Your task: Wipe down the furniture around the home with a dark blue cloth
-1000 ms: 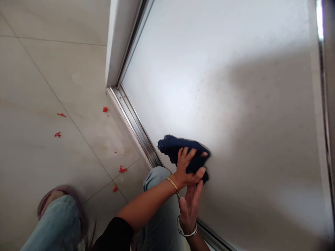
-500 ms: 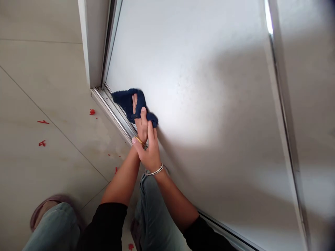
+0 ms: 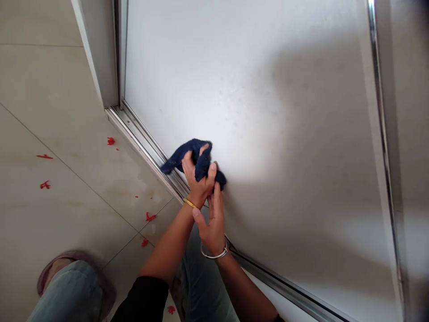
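My left hand (image 3: 197,179), with a gold bangle at the wrist, is closed on a dark blue cloth (image 3: 187,152). The cloth is bunched between the fingers, and one tail of it hangs over the metal sliding track (image 3: 144,147). Close behind it is my right hand (image 3: 214,226), which wears a silver bangle. Its fingers are stretched out, their tips by the cloth's bunched end near my left thumb; whether they press on it I cannot tell. Both hands are low beside a pale, glossy sliding door panel (image 3: 254,134).
A white frame post (image 3: 100,53) rises at the track's far end. Red scraps or marks (image 3: 150,217) dot the beige tile floor (image 3: 80,201). My slippered foot (image 3: 53,273) is at lower left. A metal strip (image 3: 385,147) edges the panel on the right.
The cloth and both hands have come back along the track, toward me and to the right. The left fingers are now more bent around the cloth. The view has shifted slightly.
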